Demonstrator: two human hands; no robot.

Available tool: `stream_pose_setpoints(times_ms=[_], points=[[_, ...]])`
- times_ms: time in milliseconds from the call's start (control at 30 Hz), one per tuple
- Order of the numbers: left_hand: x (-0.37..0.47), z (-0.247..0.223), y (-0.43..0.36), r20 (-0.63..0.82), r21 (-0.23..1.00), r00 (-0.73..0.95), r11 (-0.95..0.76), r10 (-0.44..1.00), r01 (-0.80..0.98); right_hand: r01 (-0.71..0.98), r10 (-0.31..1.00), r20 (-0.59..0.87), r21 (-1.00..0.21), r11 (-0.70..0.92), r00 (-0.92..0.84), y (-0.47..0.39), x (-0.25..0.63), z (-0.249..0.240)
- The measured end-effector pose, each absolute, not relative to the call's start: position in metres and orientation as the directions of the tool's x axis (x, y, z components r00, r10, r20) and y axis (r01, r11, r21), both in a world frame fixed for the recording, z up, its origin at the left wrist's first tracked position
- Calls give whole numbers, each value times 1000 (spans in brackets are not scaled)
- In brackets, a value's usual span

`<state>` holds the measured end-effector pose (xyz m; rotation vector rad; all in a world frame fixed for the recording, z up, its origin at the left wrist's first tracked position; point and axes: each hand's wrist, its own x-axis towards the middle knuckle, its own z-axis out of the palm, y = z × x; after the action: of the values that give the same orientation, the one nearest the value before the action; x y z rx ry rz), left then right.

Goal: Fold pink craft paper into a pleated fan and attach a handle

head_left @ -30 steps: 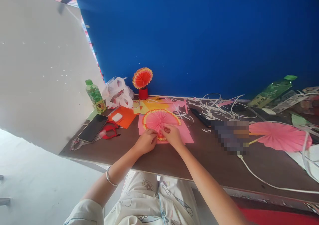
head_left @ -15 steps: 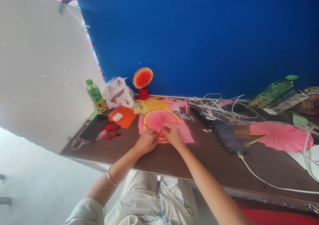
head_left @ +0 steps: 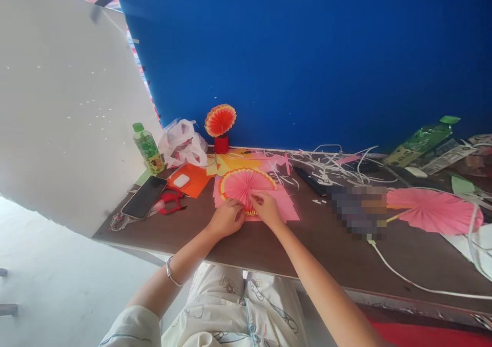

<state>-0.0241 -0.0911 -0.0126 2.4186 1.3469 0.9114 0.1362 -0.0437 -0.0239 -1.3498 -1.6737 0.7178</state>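
Note:
A round pleated paper fan (head_left: 246, 181), pink with a yellow and orange rim, lies spread over a stack of pink paper sheets (head_left: 286, 209). My left hand (head_left: 229, 217) is closed on its lower left pleats, and my right hand (head_left: 266, 208) pinches the folds just right of its middle. Between the two hands the lower pleats are bunched close together. The fingertips partly hide the fan's centre. Orange paper (head_left: 198, 182) with a white earbud case (head_left: 181, 180) on it lies left of the stack.
A phone (head_left: 144, 197), red-handled pliers (head_left: 169, 201) and a green-capped bottle (head_left: 148, 149) are at the left. Behind stand a plastic bag (head_left: 183, 144) and a red paper flower (head_left: 221, 120). Tangled white cables (head_left: 346, 165), a black pen (head_left: 310, 181) and a pink paper fan (head_left: 438, 209) lie right.
The fan's upper right edge has shifted slightly inward to the left. Both hands keep nearly the same place and grip.

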Motion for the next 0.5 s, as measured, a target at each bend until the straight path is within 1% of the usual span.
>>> stream_pose_setpoints(times_ms=[500], points=[[-32, -15, -87, 397, 532, 393, -557, 829, 638, 482, 962, 265, -835, 265, -70, -43, 137, -24]])
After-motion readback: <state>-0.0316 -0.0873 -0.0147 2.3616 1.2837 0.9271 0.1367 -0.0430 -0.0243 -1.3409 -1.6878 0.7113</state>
